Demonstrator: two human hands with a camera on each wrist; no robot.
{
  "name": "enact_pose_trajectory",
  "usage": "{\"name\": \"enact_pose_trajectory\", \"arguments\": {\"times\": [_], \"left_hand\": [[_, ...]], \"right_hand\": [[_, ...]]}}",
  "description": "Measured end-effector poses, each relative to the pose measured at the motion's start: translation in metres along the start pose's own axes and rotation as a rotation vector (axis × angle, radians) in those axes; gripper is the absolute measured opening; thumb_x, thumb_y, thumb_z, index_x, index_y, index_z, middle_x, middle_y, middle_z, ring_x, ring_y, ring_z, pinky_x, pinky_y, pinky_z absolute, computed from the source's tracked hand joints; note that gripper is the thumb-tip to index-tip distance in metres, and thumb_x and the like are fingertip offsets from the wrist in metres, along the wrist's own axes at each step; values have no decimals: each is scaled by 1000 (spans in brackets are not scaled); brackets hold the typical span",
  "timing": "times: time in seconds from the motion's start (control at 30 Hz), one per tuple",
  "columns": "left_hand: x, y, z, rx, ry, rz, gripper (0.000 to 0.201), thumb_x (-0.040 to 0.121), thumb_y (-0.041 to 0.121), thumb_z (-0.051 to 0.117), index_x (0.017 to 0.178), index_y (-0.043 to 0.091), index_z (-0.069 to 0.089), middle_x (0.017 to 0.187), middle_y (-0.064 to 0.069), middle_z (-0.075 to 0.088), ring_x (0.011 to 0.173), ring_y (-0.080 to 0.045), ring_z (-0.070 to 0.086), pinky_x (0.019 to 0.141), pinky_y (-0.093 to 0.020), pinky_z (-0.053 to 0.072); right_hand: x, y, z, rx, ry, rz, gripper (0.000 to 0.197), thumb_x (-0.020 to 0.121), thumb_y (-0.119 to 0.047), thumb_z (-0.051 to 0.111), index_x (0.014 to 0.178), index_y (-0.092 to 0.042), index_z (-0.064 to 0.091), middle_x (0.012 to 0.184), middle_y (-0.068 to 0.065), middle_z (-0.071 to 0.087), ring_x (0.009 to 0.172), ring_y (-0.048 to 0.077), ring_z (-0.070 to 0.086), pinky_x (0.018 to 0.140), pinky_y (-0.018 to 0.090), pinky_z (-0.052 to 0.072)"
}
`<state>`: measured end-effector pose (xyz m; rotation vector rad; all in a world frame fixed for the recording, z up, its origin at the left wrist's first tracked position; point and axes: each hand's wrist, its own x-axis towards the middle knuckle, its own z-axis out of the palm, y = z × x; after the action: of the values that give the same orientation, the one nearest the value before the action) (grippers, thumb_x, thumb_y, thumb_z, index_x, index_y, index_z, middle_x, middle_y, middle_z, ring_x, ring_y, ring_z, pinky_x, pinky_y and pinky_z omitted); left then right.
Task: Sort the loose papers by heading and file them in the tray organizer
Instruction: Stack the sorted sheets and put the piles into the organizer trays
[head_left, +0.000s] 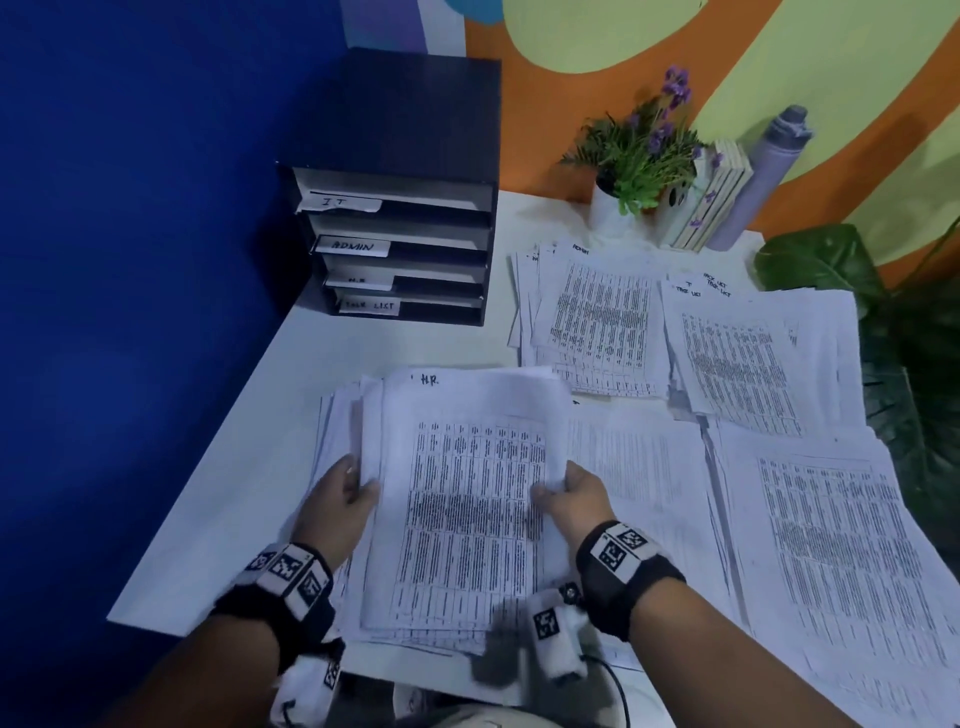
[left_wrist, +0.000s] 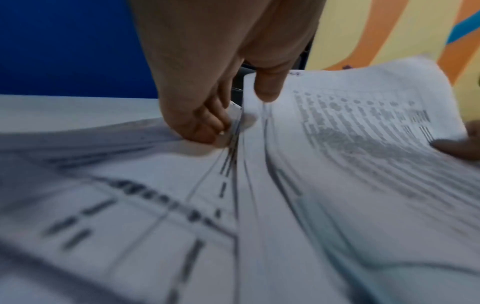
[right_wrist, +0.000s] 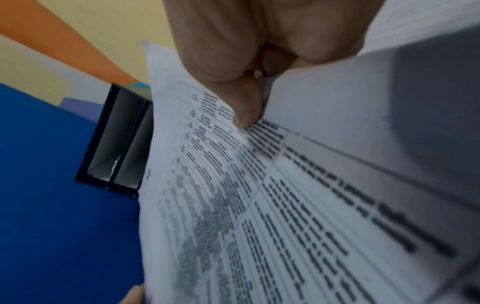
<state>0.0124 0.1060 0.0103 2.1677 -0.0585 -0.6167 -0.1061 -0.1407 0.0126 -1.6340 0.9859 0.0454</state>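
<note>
1. Head view: A person at a white table (head_left: 291, 395) holds a stack of printed sheets headed "H.R." (head_left: 467, 499) at the table's near edge, the left hand (head_left: 340, 499) gripping its left side and the right hand (head_left: 576, 493) pinching its right side. The stack's long axis runs from the near edge toward the far edge, heading end away from the person. A black tray organizer (head_left: 405, 218) stands at the far-left corner against the blue wall, its slots labelled IT, ADMIN, H.R. and TASK LIST, open fronts facing the person. Between the held stack and the far-right corner lie an "ADMIN" pile (head_left: 597, 317) and a "TASK LIST" pile (head_left: 743, 358); another paper pile (head_left: 841, 545) spreads along the right edge. A potted purple-flowered plant (head_left: 644, 150), a set of upright books (head_left: 711, 197) and a grey bottle (head_left: 763, 171) line the far edge. Large green leaves (head_left: 883, 322) overhang the right edge.

2. Left wrist view: The left hand (left_wrist: 207, 92) is closed on the sheets (left_wrist: 337, 164), thumb on top, fingers curled beneath the fanned edges. The picture is blurred.

3. Right wrist view: The right hand (right_wrist: 246, 72) clamps the sheets (right_wrist: 259, 205), thumb pressed on the printed table. The tray organizer (right_wrist: 116, 139) shows beyond the paper's edge, partly hidden by it.
</note>
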Motion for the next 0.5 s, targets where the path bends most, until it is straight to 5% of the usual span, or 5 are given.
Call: {"name": "enact_pose_trajectory", "arguments": {"times": [0.1, 0.2, 0.27, 0.37, 0.5], "left_hand": [[3, 1, -8, -209, -145, -64, 36, 97, 28, 59, 131, 25, 51, 120, 8, 61, 115, -18, 57, 100, -33, 43], [4, -8, -13, -154, -206, -59, 44, 96, 14, 60, 136, 23, 47, 125, 5, 60, 119, -19, 56, 105, -38, 43], [5, -13, -13, -86, -160, -44, 45, 96, 13, 59, 138, 18, 46, 126, 1, 59, 118, -21, 55, 105, -38, 42], [5, -18, -14, -148, -69, -55, 51, 93, 8, 63, 140, 15, 43, 128, -4, 58, 121, -25, 55, 104, -37, 43], [2, -24, -16, -226, -17, 18, 89, 84, 5, 74, 149, 44, 25, 134, 1, 58, 121, -18, 56, 103, -38, 44]], "right_hand": [[0, 1, 3, 77, -16, -13, 30, 89, -3, 62, 111, -24, 59, 110, 8, 66, 102, 25, 63, 97, 42, 50], [1, -2, 6, 38, 30, -3, 43, 91, -6, 59, 133, -5, 48, 128, 25, 55, 118, 39, 54, 108, 56, 37], [6, 1, 4, -67, 100, -6, 44, 94, -8, 56, 131, 12, 42, 131, 28, 50, 124, 45, 45, 107, 53, 33], [12, 5, -2, -91, 133, 18, 49, 95, -12, 57, 139, 4, 43, 131, 14, 53, 133, 34, 44, 110, 38, 33], [8, 9, -5, -100, 39, 14, 20, 92, -19, 62, 110, -10, 59, 108, 12, 56, 99, 23, 56, 89, 35, 44]]}}
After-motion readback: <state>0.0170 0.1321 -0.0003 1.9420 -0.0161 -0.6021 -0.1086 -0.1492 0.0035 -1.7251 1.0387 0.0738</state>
